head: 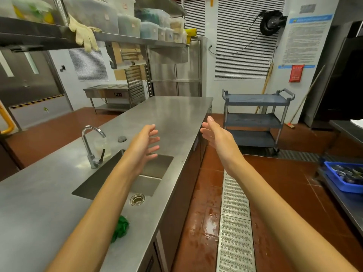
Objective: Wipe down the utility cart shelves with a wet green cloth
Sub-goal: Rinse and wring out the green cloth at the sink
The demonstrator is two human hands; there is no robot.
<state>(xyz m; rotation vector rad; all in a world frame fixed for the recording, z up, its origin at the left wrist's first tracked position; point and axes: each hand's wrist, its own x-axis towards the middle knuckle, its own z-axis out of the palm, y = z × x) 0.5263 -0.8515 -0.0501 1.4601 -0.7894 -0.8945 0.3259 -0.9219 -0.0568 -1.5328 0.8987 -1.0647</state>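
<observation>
In a steel-fitted commercial kitchen, you stand at the long surface (176, 114) with the wiping not yet begun. At far left, a door carries a yellow-and-black hazard stripe (37, 102) and a small green triangular sticker, its marking too small to read. The storage tubs (129, 24) on the shelf above bear pale labels, none legible. The tap (92, 146) stands at the back edge of the sink (157, 167). The green cloth (120, 228) lies bunched on the surface just beside the sink's near end, partly hidden by your left forearm; whether it is wet cannot be told. Your left hand (146, 142) hovers over the sink with fingers spread and lightly curved, holding nothing. Your right hand (214, 134) is held out beyond the surface's edge, fingers straight and close together, palm turned inward, also empty. The step in hand looks like the very start. The next move calls for bringing a hand back down to take hold of the cloth, probably wetting it under the tap, then crossing the floor. Take care there, since the red tiles beside the floor grating (235, 222) look wet. The utility cart (255, 118) waits well apart against the far wall, its three grey shelves bare. On the wall to its right hang a blue-headed printed notice (306, 40) and a red pouch (295, 73); both carry writing too blurred to read.
</observation>
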